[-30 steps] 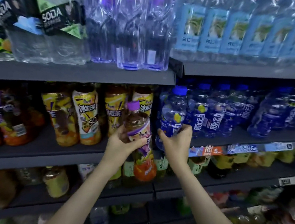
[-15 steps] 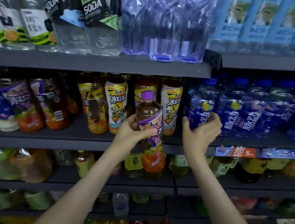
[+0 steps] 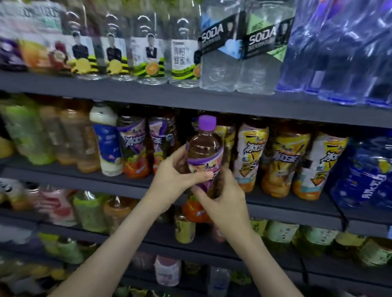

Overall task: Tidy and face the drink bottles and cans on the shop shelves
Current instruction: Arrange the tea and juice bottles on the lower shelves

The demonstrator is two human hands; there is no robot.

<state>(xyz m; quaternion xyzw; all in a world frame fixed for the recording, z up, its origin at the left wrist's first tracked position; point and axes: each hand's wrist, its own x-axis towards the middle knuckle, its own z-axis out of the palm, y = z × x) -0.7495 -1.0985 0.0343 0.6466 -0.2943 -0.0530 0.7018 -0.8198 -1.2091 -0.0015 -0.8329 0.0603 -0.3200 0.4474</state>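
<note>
I hold a purple-capped tea bottle (image 3: pixel 204 149) with a purple and orange label upright in front of the middle shelf (image 3: pixel 94 180). My left hand (image 3: pixel 176 172) wraps its left side at the label. My right hand (image 3: pixel 224 197) grips its lower right side, fingers curled around the label. Two matching purple-label bottles (image 3: pixel 131 148) stand on the shelf to the left. Yellow iced-tea bottles (image 3: pixel 280 162) stand to the right behind my hands. Blue drink bottles (image 3: pixel 371 174) fill the far right of that shelf.
The top shelf (image 3: pixel 194 99) carries clear soda bottles (image 3: pixel 221 52), clear bottles with white and green labels (image 3: pixel 149 48) and blue water bottles (image 3: pixel 350 48). Pale juice bottles (image 3: pixel 69 136) and a white-capped bottle (image 3: pixel 106 139) stand left. Lower shelves hold green and yellow tea bottles (image 3: pixel 312 242).
The view has swung left along the shelves. My right hand left the blue bottles and came over onto the purple-capped bottle, which my left hand kept holding.
</note>
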